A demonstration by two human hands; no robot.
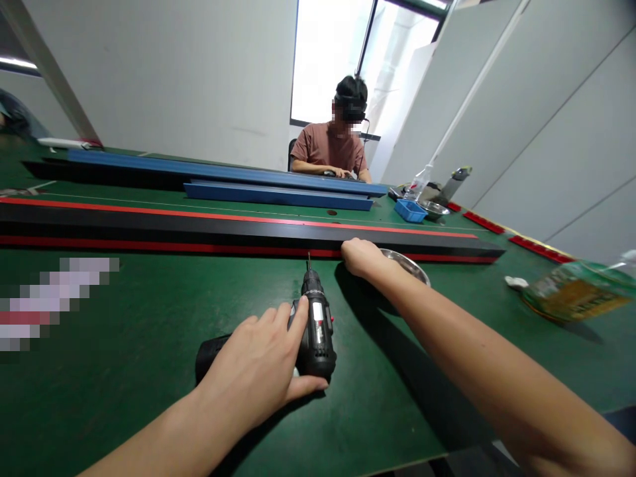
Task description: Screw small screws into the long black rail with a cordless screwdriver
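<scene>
A black cordless screwdriver (315, 317) lies on the green table (124, 371), its bit pointing away from me. My left hand (261, 364) rests on its handle, fingers laid over it and thumb alongside. My right hand (362, 257) reaches forward with fingers curled, close against the long black and red rail (199, 228). What it holds, if anything, is hidden. A small metal bowl (410, 265) sits just right of that hand.
A plastic bottle (576, 291) lies at the right. Blue rails (278, 193), a blue bin (410, 210) and another metal bowl (434, 209) stand farther back. Another person (332, 142) sits across the table.
</scene>
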